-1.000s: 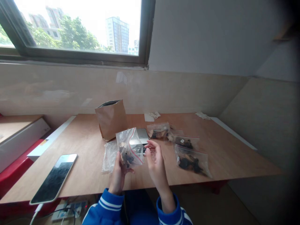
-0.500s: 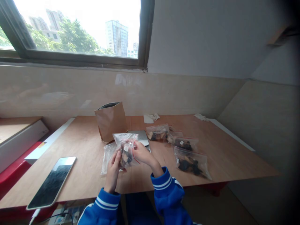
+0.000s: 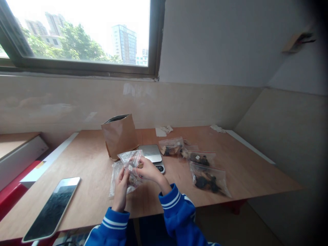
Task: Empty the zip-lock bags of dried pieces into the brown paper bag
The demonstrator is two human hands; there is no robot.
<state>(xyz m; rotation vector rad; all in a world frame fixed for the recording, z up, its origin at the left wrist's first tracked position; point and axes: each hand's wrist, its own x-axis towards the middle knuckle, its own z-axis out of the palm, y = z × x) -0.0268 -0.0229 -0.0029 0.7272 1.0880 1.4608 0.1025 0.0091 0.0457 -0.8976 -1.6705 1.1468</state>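
Observation:
My left hand (image 3: 121,188) pinches a clear zip bag (image 3: 132,184) with a small white label and dried-looking pieces inside. My right hand (image 3: 151,172) is at the bag's red-edged opening, fingers closed around a small brown piece (image 3: 140,165); its exact kind is unclear. Under and left of the held bag lies another clear plastic bag (image 3: 115,176). Just beyond my right hand sits a kitchen scale (image 3: 151,153) with a steel plate, its display partly showing. A brown paper pouch (image 3: 120,136) stands upright with its mouth open behind the bags.
Several filled zip bags lie to the right, the nearest bag (image 3: 208,179) holding dark pieces. A phone (image 3: 52,210) rests at the table's left. Crumpled tissue (image 3: 166,129) and more white paper (image 3: 217,128) lie along the back of the wooden table (image 3: 246,171).
The held bag and both hands have shifted slightly left and down in view. A brown piece now shows between my right fingers, and more of the scale is visible. The view itself has shifted a little.

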